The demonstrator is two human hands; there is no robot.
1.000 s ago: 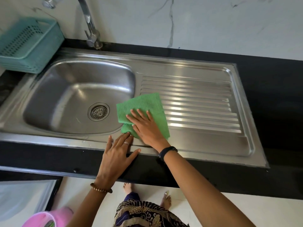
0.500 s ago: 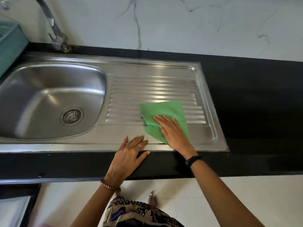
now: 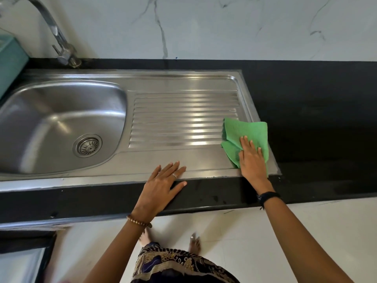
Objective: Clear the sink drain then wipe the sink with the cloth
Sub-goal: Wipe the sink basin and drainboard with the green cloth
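Observation:
A steel sink (image 3: 183,82) with a ribbed drainboard fills the black counter. Its round drain strainer (image 3: 88,145) sits at the bowl's bottom and looks free of debris. The green cloth (image 3: 246,131) lies at the drainboard's right front corner, overlapping the steel edge. My right hand (image 3: 252,160) presses flat on the cloth's near part, fingers spread. My left hand (image 3: 161,186) rests flat on the sink's front rim and the counter edge, holding nothing.
A chrome tap (image 3: 61,43) rises at the back left. A teal basket (image 3: 10,62) stands at the left edge. Black counter (image 3: 316,119) stretches right of the sink. A marble wall is behind; my feet stand on white floor tiles below.
My right hand has slid the green cloth rightward along the drainboard, from beside the bowl to the right end. My left hand also shifted right along the front rim.

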